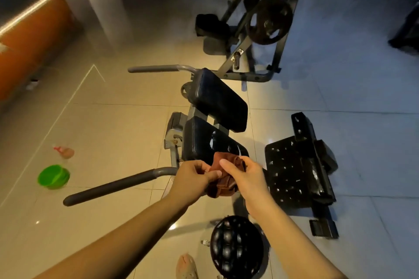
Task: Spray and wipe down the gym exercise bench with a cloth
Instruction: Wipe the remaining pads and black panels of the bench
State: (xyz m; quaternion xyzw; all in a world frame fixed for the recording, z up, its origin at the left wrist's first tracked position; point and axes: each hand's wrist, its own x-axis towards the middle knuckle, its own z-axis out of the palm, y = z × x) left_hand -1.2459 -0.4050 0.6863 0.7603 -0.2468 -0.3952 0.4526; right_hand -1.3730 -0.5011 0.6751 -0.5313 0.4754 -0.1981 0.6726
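Observation:
A brown cloth [224,182] is bunched between both my hands just above the near end of the bench. My left hand [192,180] pinches its left side and my right hand [246,176] grips its right side. The bench has two black padded cushions, the near pad [204,140] with wet streaks on it and the far pad [218,99] behind it. A spray bottle [64,152] with a red trigger stands on the floor at the left, out of reach of either hand.
A green bowl [54,176] sits on the tiles near the bottle. Grey handlebars [113,186] stick out left of the bench. A black footplate [294,170] lies at the right, a round black roller pad [235,247] below, and a weight machine [267,22] behind.

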